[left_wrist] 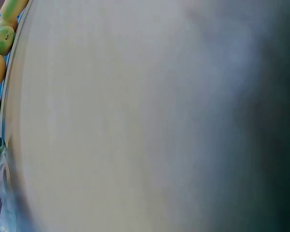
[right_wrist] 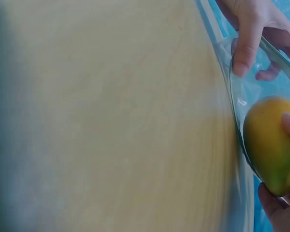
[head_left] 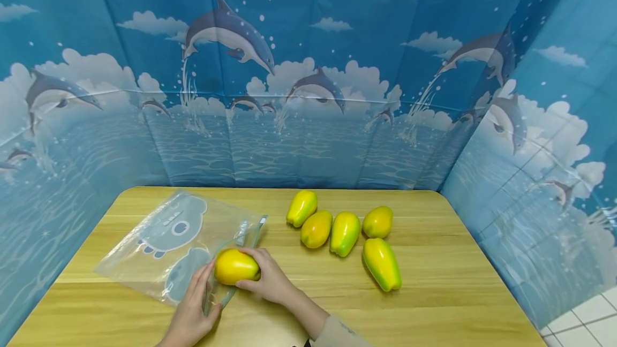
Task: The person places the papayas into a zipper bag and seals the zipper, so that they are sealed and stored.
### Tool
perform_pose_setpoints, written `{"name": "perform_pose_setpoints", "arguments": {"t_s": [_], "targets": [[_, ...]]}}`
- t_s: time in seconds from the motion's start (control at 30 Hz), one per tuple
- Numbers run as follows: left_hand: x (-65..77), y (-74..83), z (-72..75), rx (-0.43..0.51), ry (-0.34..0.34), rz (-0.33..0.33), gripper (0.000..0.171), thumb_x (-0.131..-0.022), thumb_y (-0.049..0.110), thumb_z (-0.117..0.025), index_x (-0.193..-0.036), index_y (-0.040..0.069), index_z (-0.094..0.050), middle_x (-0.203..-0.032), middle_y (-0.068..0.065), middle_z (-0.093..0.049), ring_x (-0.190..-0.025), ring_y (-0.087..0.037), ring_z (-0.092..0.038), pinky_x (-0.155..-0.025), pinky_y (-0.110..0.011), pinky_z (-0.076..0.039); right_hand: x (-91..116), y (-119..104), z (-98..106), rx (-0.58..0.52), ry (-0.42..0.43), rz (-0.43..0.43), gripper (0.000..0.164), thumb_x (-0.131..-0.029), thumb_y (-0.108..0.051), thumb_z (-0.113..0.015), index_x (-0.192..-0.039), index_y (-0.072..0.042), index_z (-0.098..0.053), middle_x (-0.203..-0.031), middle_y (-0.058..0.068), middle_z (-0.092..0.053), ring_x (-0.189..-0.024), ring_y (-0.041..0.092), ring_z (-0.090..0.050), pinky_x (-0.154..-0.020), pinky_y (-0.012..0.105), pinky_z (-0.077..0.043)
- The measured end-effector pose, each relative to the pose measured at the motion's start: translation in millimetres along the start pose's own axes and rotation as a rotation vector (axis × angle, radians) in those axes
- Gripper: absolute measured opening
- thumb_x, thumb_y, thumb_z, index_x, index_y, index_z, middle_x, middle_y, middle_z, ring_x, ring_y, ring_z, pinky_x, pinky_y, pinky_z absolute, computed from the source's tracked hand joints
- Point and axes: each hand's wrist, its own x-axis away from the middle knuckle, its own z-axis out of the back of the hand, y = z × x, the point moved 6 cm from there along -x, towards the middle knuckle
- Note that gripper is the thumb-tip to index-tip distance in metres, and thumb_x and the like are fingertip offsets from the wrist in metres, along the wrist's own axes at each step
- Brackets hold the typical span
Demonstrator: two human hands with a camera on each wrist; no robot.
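Gripping the yellow fruit (head_left: pixel 235 266) at the mouth of the clear plastic bag (head_left: pixel 188 240), your right hand (head_left: pixel 267 277) is curved partway closed, thumb on the near side and fingers on the far side of the narrower end. Your left hand (head_left: pixel 193 304) holds the bag's edge, its thumb and fingers only slightly parted, with film between them. Five other fruits (head_left: pixel 344 234) lie on the tabletop (head_left: pixel 434 304), well to the right. The held fruit is probably firm and fairly light, though a real one would be heavier and could bruise; its glossy, rounded skin suggests some slipperiness, so take it around the sides towards the tapered end, leaving the broad end foremost. The bag should prove limp and apt to fold; pinch it at the rim (right_wrist: pixel 280 59), where the edging appears stiffer than the film. Note that the head view gives the whole layout, but hides much of the mouth behind your hands. The right wrist view reveals the gap between the two rims, the fruit between them and your left thumb lapped over the edge. The left wrist view, mostly blurred wood, adds little beyond a sliver of rim and fruits at its margin.
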Motion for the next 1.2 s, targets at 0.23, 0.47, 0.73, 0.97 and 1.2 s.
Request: {"name": "perform_pose_setpoints", "arguments": {"t_s": [0.23,0.47,0.73,0.97,1.2], "targets": [[-0.8,-0.3,-0.2,0.006,0.013,-0.017,0.099,-0.046,-0.006,-0.075,-0.136,-0.007,-0.033,-0.128,-0.020,-0.040,-0.090,-0.008,-0.045,-0.083,-0.008,-0.037,-7.0,-2.0,-3.8,0.054,0.036,0.022,0.063,-0.080,-0.033,-0.068,-0.135,-0.017,-0.042,-0.124,0.003,-0.050,-0.110,0.014,-0.047,-0.091,0.031,-0.043],[-3.1,2.8,1.1,0.038,0.025,-0.034,0.102,-0.042,-0.011,-0.075,-0.135,-0.007,-0.034,-0.127,-0.023,-0.041,-0.126,0.005,-0.022,-0.101,-0.006,-0.018,-11.2,-4.1,-5.9,0.097,0.060,0.025,0.063,-0.078,-0.034,-0.069,-0.133,-0.015,-0.044,-0.128,0.001,-0.052,-0.114,0.017,-0.046,-0.094,0.033,-0.041],[-3.4,3.8,1.5,0.041,0.023,-0.028,0.102,-0.042,-0.011,-0.075,-0.136,-0.006,-0.034,-0.127,-0.022,-0.041,-0.127,0.005,-0.020,-0.103,-0.007,-0.017,-13.0,-1.7,-10.1,0.070,0.034,-0.005,0.062,-0.079,-0.036,-0.068,-0.132,-0.015,-0.042,-0.128,0.001,-0.051,-0.114,0.016,-0.048,-0.094,0.032,-0.042],[-2.9,3.6,1.0,0.028,0.018,-0.021,0.106,-0.039,-0.013,-0.076,-0.136,-0.006,-0.033,-0.128,-0.023,-0.040,-0.129,0.005,-0.018,-0.102,-0.007,-0.016,-11.3,-4.0,-10.1,0.009,-0.051,0.033,0.058,-0.085,-0.028,-0.063,-0.137,-0.015,-0.041,-0.125,0.008,-0.046,-0.112,0.016,-0.047,-0.091,0.027,-0.043],[-3.4,2.7,1.4,0.011,0.016,-0.011,0.106,-0.040,-0.011,-0.077,-0.136,-0.004,-0.034,-0.128,-0.021,-0.041,-0.128,0.007,-0.018,-0.099,-0.008,-0.019,-13.9,-1.1,-13.7,-0.135,-0.086,0.017,0.056,-0.087,-0.023,-0.061,-0.136,-0.008,-0.037,-0.132,0.008,-0.045,-0.115,0.015,-0.047,-0.089,0.018,-0.043]]}}
